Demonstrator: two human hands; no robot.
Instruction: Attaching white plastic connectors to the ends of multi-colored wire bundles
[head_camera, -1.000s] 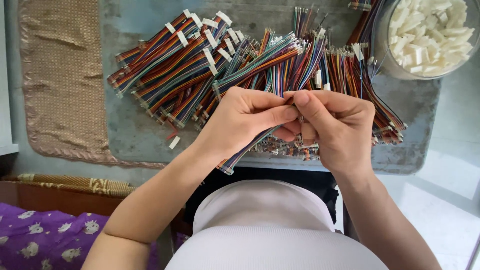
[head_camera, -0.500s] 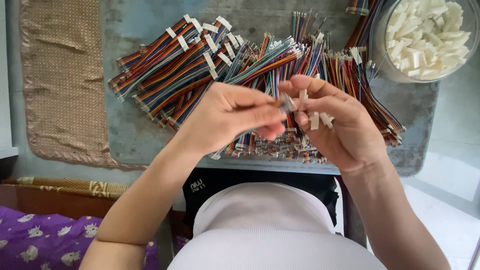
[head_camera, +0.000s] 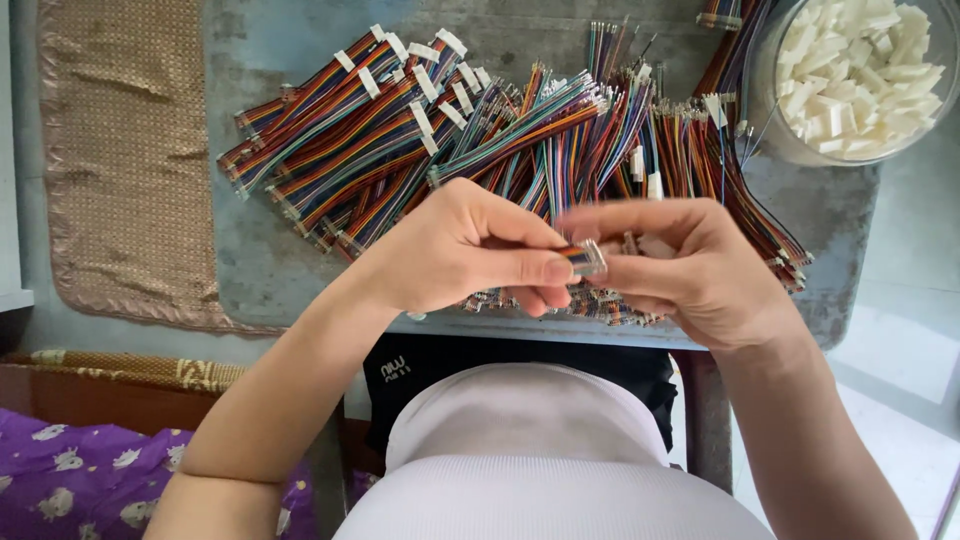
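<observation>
Two hands together, left hand (head_camera: 455, 250) and right hand (head_camera: 690, 270) pinching a rainbow wire end (head_camera: 583, 258) between fingertips

Grey table top (head_camera: 260, 270), worn surface. Clear round tub (head_camera: 775, 120) of small white plastic connector housings (head_camera: 860, 65) at the table's far right corner; heaps of multicoloured ribbon wire bundles (head_camera: 400, 140), some with white end plugs, spread across the table's middle and far side. Tan woven mat (head_camera: 110, 170) along the table's left edge; purple flowered cloth (head_camera: 70, 475) below the table, near left.
</observation>
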